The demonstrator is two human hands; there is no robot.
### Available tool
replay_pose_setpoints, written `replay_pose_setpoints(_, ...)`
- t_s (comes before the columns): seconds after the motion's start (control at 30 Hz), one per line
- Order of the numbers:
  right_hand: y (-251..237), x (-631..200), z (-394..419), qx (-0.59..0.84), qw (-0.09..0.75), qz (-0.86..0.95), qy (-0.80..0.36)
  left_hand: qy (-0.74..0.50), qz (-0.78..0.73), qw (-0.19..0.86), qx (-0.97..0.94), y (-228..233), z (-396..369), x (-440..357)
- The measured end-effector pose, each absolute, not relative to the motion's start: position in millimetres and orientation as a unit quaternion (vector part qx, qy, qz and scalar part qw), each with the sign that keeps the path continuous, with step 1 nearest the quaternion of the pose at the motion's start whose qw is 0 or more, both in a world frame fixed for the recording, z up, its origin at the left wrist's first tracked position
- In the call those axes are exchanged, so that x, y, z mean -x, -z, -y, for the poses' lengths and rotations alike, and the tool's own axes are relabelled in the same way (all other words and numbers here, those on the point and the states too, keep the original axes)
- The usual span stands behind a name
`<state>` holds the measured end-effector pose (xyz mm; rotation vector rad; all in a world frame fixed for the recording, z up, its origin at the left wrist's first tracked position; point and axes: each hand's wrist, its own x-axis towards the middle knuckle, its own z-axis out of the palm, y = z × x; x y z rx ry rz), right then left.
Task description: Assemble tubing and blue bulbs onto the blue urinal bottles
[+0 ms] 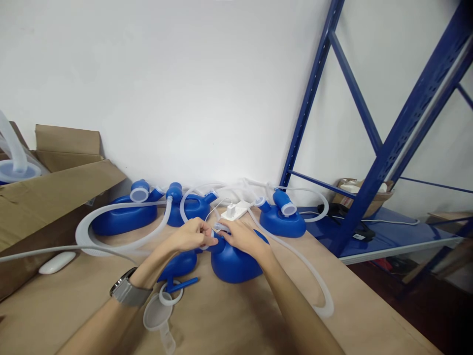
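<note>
No legible text, label, brand, number or sign appears in the head view. The cardboard box (55, 187) at left, the blue containers (232, 261) at centre and the blue shelving frame (388, 148) at right carry no markings that can be read.

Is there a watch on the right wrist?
No, the watch sits on the left wrist, while the right hand rests bare-wristed on the blue container.
</note>
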<state>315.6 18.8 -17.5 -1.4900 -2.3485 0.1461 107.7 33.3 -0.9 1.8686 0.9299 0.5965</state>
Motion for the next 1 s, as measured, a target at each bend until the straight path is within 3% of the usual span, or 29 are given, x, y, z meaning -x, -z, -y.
replay_pose_setpoints(0.23,20,-323,-23,0.507,0.189,0.839,-0.054,-0.295,-0.396,0.446,-0.746,-25,-29,-79)
replay_pose_setpoints(0.47,26,-342,-37,0.545,0.192,0.816,-0.029,-0.225,-0.425,0.337,-0.809,-41,4,-56)
replay_pose_setpoints(0.67,17,-364,-37,0.577,0.216,0.787,0.028,-0.306,-0.420,0.129,-0.844,32,16,-33)
replay_pose_setpoints(0.77,13,-347,-24,0.562,0.229,0.793,0.050,-0.406,-0.372,0.034,-0.834,81,18,-16)
replay_pose_setpoints(0.87,24,-316,-2,0.523,0.222,0.816,0.102,-0.446,-0.387,-0.001,-0.807,113,18,-4)
replay_pose_setpoints(1.0,69,-283,26,0.403,0.218,0.837,0.300,-0.487,-0.433,-0.004,-0.758,129,15,3)
